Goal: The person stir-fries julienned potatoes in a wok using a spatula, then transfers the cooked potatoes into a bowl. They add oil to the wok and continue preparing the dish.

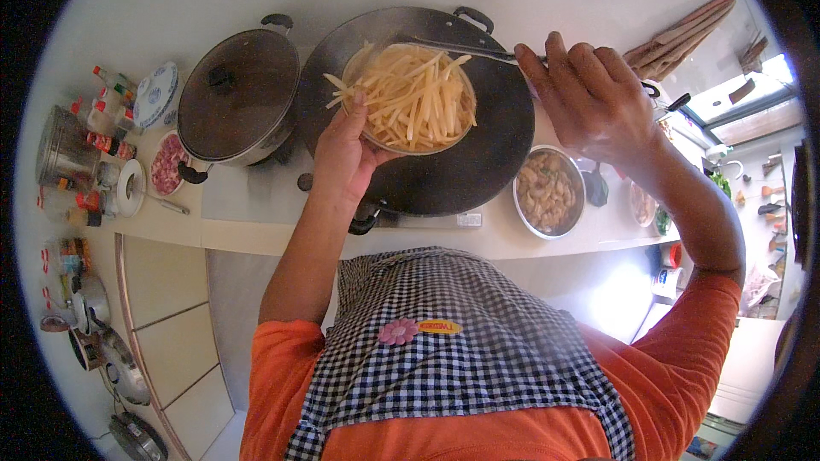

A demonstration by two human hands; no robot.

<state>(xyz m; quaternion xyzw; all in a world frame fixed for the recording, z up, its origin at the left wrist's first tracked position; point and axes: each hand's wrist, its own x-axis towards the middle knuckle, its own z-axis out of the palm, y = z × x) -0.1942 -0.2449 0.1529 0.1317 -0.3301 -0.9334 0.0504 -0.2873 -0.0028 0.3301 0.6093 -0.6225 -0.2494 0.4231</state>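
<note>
My left hand (349, 157) holds a round bowl by its rim, thumb over the edge. Pale yellow cut strips (416, 99), which look like potato, heap above the bowl, and a few stick out past its left side. Beneath the bowl is a large dark wok (474, 173) with black handles. My right hand (589, 93) is closed on the handle of a metal cooking utensil (467, 48); its shaft reaches left over the wok behind the bowl. The utensil's far end is hidden or blurred near the strips.
A lidded pot (240, 96) stands left of the wok, beside a plate of raw meat (169, 163) and bottles. To the right, a metal bowl of meat pieces (548, 192) sits near the counter's front edge (500, 253). A brown cloth (682, 38) hangs at upper right.
</note>
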